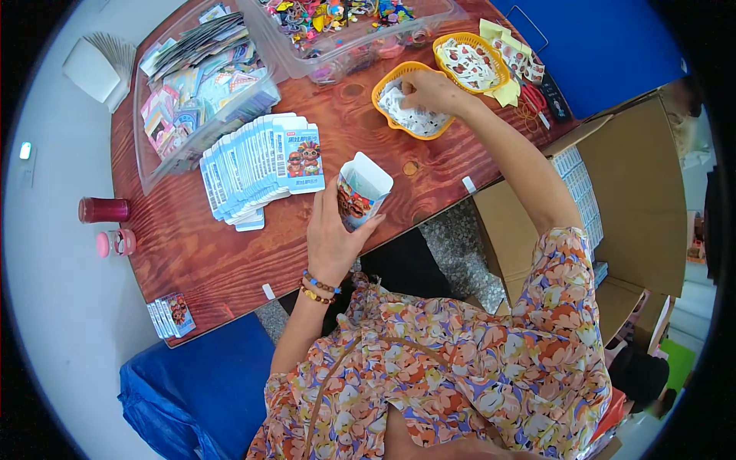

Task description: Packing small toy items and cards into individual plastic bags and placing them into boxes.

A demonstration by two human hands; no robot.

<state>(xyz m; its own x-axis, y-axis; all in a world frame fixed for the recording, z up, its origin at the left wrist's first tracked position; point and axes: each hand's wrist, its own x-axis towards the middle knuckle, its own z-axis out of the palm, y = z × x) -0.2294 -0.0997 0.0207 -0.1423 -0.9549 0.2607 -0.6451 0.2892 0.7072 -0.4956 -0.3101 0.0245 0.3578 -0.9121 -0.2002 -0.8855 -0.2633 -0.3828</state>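
Note:
My left hand (335,239) is wrapped round a small blue-and-white cardboard box (357,201) with cartoon figures on its side. The box's top end is open and tilts up toward the right. Reaching across the table, my right hand (434,91) dips into a yellow plastic basket (389,113) of small white printed slips (420,121). Its fingers are drawn together at the slips, and their tips are partly hidden. Left of my left hand lies a fanned stack of flattened blue-and-white boxes (249,165).
Behind the flattened boxes stands a clear bin of cards (270,93); a clear bin of colourful trinkets (337,57) is beside it. Another yellow basket (502,65) holds slips, near red-handled scissors (530,96). A large carton (636,176) stands right; filled boxes (173,316) sit at the near-left corner.

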